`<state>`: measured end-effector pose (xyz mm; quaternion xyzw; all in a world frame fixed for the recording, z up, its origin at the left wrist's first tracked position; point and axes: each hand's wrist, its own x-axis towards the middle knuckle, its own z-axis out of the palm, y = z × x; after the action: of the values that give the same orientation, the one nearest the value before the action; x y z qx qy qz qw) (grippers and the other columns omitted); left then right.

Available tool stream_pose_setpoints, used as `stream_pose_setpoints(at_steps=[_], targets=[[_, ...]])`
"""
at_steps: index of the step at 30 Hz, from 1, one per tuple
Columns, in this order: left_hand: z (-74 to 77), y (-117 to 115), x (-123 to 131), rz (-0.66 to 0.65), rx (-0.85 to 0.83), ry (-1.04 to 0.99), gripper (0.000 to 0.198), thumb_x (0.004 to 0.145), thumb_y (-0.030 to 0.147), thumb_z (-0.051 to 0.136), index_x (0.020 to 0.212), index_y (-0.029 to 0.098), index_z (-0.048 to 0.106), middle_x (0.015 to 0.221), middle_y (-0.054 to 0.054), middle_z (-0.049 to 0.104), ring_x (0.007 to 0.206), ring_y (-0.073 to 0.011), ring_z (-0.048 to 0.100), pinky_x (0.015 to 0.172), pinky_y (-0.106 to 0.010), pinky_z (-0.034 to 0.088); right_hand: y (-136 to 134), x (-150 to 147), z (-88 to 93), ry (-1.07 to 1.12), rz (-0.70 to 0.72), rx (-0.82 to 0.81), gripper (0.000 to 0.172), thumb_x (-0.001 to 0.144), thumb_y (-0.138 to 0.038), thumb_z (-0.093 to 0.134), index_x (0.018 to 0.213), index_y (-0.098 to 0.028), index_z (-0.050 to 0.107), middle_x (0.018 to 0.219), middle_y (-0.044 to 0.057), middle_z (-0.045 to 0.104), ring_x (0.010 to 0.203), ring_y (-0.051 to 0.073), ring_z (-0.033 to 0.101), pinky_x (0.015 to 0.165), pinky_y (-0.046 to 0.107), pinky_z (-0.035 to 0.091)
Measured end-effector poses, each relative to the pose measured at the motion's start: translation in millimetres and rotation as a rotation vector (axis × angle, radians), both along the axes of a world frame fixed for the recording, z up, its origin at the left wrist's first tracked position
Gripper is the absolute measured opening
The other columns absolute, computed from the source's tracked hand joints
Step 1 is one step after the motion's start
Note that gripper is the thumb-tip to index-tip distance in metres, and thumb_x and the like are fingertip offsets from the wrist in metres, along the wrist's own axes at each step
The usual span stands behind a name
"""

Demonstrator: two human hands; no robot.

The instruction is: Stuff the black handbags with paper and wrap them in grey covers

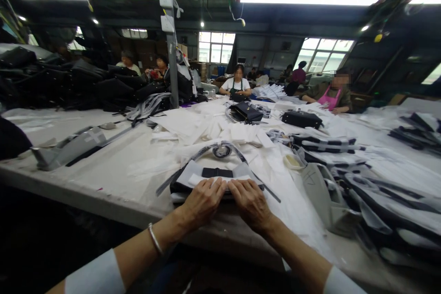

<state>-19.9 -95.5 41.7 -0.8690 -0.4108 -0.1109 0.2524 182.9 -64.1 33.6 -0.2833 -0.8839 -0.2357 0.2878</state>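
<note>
Your left hand (203,202) and right hand (251,206) lie side by side on one black handbag (177,187), which sits at the near edge of the pale worktop (103,183). A white paper sheet (188,177) covers its top, crossed by one flat black band (215,172). Your fingers (220,186) are held together and flat on the paper, pinching nothing, and the two sets of fingertips almost meet. One silver bangle (155,239) circles your left wrist. Farther along lie two more black handbags (246,112), and one pale grey bag (325,197) rests to your right.
</note>
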Motion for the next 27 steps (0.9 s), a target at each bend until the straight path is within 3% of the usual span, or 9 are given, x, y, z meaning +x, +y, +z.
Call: stream_pose_setpoints(at_steps=[4, 9, 12, 14, 17, 19, 21, 24, 27], targets=[[-17.1, -1, 0, 0.075, 0.09, -0.072, 0.043, 0.09, 0.009, 0.045, 0.132, 0.008, 0.053, 0.123, -0.017, 0.066, 0.107, -0.0302, 0.065, 0.092, -0.047, 0.053, 2, -9, 2.6, -0.027, -0.003, -0.071, 0.021, 0.097, -0.009, 0.044, 0.108, -0.014, 0.061, 0.092, 0.009, 0.068, 0.082, 0.023, 0.06, 0.079, 0.038, 0.046], [-34.3, 5, -14, -0.021, 0.266, -0.202, 0.045, 0.092, 0.004, 0.036, 0.132, 0.014, 0.055, 0.122, -0.012, 0.069, 0.108, -0.0236, 0.066, 0.092, -0.037, 0.052, -8, -24, 3.1, 0.032, -0.029, -0.129, 0.019, 0.097, -0.011, 0.046, 0.106, -0.016, 0.062, 0.095, 0.008, 0.07, 0.083, 0.023, 0.062, 0.081, 0.039, 0.049], [-27.6, 4, -22, -0.071, 0.316, -0.305, 0.044, 0.091, 0.006, 0.037, 0.129, 0.016, 0.056, 0.12, -0.01, 0.071, 0.106, -0.0216, 0.067, 0.091, -0.034, 0.053, -18, -14, 27.9, 0.148, 0.087, -0.123, 0.026, 0.098, -0.019, 0.049, 0.122, -0.018, 0.06, 0.115, 0.008, 0.071, 0.107, 0.024, 0.063, 0.102, 0.041, 0.045], [-18.7, 4, -28, -0.059, 0.319, -0.369, 0.048, 0.087, 0.003, 0.037, 0.129, 0.018, 0.056, 0.118, -0.008, 0.072, 0.103, -0.0211, 0.068, 0.089, -0.033, 0.054, -21, 8, 49.1, 0.244, 0.148, -0.096, 0.03, 0.098, -0.018, 0.052, 0.127, -0.021, 0.059, 0.124, 0.007, 0.069, 0.119, 0.023, 0.06, 0.113, 0.044, 0.038], [-6.0, 6, -39, 0.005, 0.301, -0.447, 0.049, 0.085, 0.005, 0.04, 0.13, 0.019, 0.055, 0.114, -0.008, 0.073, 0.098, -0.022, 0.071, 0.086, -0.033, 0.056, -6, 59, 62.2, 0.467, 0.031, -0.052, 0.032, 0.097, -0.01, 0.052, 0.123, -0.023, 0.064, 0.12, 0.007, 0.071, 0.115, 0.022, 0.064, 0.107, 0.043, 0.046], [-0.7, 8, -48, 0.048, 0.296, -0.498, 0.042, 0.09, 0.013, 0.045, 0.13, 0.019, 0.055, 0.111, -0.008, 0.073, 0.093, -0.0233, 0.072, 0.083, -0.033, 0.057, 12, 92, 48.1, 0.579, -0.113, -0.073, 0.022, 0.097, -0.017, 0.055, 0.114, -0.022, 0.069, 0.108, 0.007, 0.075, 0.102, 0.022, 0.07, 0.094, 0.039, 0.055], [2.2, 10, -57, 0.079, 0.291, -0.546, 0.037, 0.094, 0.023, 0.049, 0.13, 0.02, 0.054, 0.11, -0.008, 0.073, 0.092, -0.0241, 0.073, 0.082, -0.033, 0.058, 30, 113, 17.8, 0.491, -0.205, -0.165, 0.02, 0.099, -0.026, 0.054, 0.106, -0.021, 0.072, 0.101, 0.008, 0.077, 0.096, 0.023, 0.073, 0.09, 0.041, 0.058], [4.9, 11, -67, 0.117, 0.262, -0.61, 0.036, 0.098, 0.035, 0.048, 0.13, 0.021, 0.054, 0.112, -0.007, 0.073, 0.094, -0.0241, 0.073, 0.083, -0.032, 0.059, 47, 120, -36.0, 0.135, -0.323, -0.33, 0.032, 0.1, -0.035, 0.05, 0.118, -0.017, 0.07, 0.122, 0.014, 0.071, 0.118, 0.03, 0.064, 0.106, 0.056, 0.046], [8.5, 9, -71, 0.144, 0.235, -0.672, 0.038, 0.099, 0.042, 0.047, 0.129, 0.021, 0.054, 0.109, -0.006, 0.074, 0.09, -0.0238, 0.075, 0.082, -0.03, 0.059, 50, 110, -72.7, -0.084, -0.456, -0.413, 0.049, 0.098, -0.043, 0.052, 0.133, -0.009, 0.06, 0.137, 0.02, 0.06, 0.131, 0.034, 0.054, 0.11, 0.059, 0.04]])
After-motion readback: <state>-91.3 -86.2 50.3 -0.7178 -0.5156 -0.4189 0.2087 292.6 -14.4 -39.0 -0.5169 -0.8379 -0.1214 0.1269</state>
